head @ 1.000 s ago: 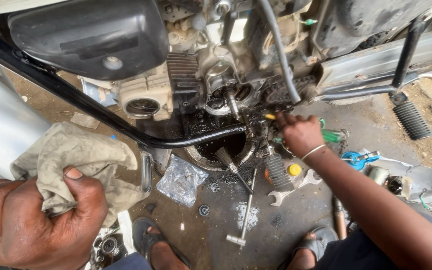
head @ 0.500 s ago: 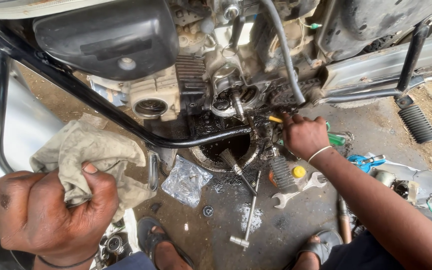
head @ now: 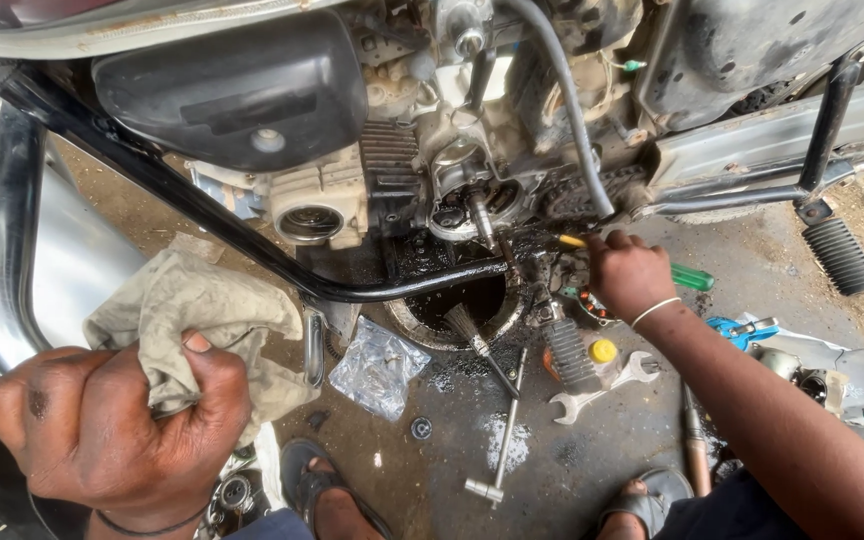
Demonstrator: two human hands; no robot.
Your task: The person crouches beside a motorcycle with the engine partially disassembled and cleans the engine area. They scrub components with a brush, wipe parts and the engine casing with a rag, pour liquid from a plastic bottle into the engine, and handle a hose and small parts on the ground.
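Landmark: black frame tube [head: 252, 240] running diagonally below engine.

Nearest, below tube at lower left: left hand [head: 117, 425], closed in fist around beige rag [head: 197, 315]; thumb pressed over cloth, rest of rag draped toward tube. Dark band on wrist. Sandalled foot [head: 327, 490] just right of this hand, on oily concrete.

Below tube at centre: crumpled clear plastic bag [head: 380, 365]; T-handle wrench [head: 504, 440] lying flat on ground; brush [head: 477, 345] with bristles at rim of round drain pan [head: 452, 310]. Pan directly beneath tube, filled with dark oil.

Below and right of tube end: open-end spanner [head: 602, 385], small yellow-capped item [head: 603, 351], ribbed footpeg rubber [head: 570, 352], blue pliers handles [head: 737, 330].

At right end of tube: right hand [head: 627, 275], fingers curled narrow around screwdriver [head: 687, 275] with green handle and yellow shank end; tip directed at engine [head: 472, 190] side opening. White band on wrist.

Above tube: finned cylinder, exposed crankcase opening, grey hose [head: 562, 100], black side cover [head: 237, 95]. Left of tube: chrome guard bar [head: 2, 230]. Far right: ribbed footrest [head: 842, 255].
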